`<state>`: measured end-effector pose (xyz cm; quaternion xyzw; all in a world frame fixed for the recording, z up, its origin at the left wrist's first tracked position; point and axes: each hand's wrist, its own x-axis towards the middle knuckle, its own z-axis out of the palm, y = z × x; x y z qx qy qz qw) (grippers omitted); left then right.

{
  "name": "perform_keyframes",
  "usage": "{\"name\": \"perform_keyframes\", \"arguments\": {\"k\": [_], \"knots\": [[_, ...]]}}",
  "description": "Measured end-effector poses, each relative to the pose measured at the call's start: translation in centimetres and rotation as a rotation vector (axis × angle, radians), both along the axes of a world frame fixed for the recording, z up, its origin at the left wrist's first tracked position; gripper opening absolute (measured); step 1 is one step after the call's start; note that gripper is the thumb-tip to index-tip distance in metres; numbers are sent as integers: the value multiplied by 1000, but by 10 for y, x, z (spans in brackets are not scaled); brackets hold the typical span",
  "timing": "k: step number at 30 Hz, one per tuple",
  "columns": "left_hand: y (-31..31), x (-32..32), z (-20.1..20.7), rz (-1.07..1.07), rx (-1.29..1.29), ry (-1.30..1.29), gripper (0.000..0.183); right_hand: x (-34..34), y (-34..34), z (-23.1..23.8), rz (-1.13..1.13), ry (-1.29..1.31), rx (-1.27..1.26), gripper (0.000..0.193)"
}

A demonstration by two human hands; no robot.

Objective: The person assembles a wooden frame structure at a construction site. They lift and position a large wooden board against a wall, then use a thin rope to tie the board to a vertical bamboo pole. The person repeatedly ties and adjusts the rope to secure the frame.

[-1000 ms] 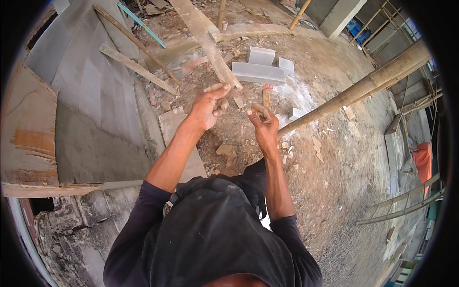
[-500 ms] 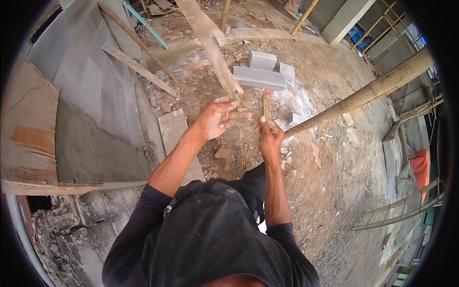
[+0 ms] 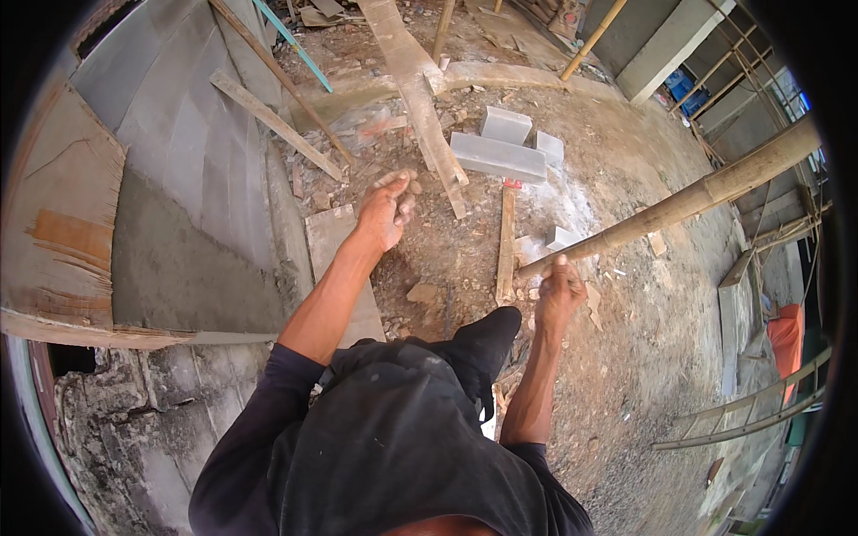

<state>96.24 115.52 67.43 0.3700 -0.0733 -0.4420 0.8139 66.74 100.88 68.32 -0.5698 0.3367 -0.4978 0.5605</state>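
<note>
Hands parted | left hand (image 3: 386,207) grip loosely curled, empty | right hand (image 3: 559,290) fisted, contents unclear

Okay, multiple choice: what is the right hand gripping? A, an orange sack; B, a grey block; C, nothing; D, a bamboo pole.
D: the right hand is closed around the lower end of the bamboo pole, which slants up to the right.

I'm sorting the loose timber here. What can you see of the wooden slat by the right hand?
The wooden slat is a narrow, flat strip of pale, weathered wood with a red mark at its far end. It lies flat on the dirt ground, running away from the person, between the grey blocks and rubble. The right hand hangs just beside its near end; whether they touch cannot be told.
</note>
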Motion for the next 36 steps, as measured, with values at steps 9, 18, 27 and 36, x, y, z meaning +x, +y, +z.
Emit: {"name": "perform_keyframes", "arguments": {"k": [9,18,27,36], "knots": [[8,-50,9,47,204,-324,17,16,18,28,43,843,-294,19],[-7,-103,21,-158,165,-97,16,87,29,32,382,402,-29,28],[2,-82,9,-44,239,-176,18,68,23,31,578,597,-60,41],[5,-86,4,-27,200,-272,21,81,40,30,491,355,36,32]]}}
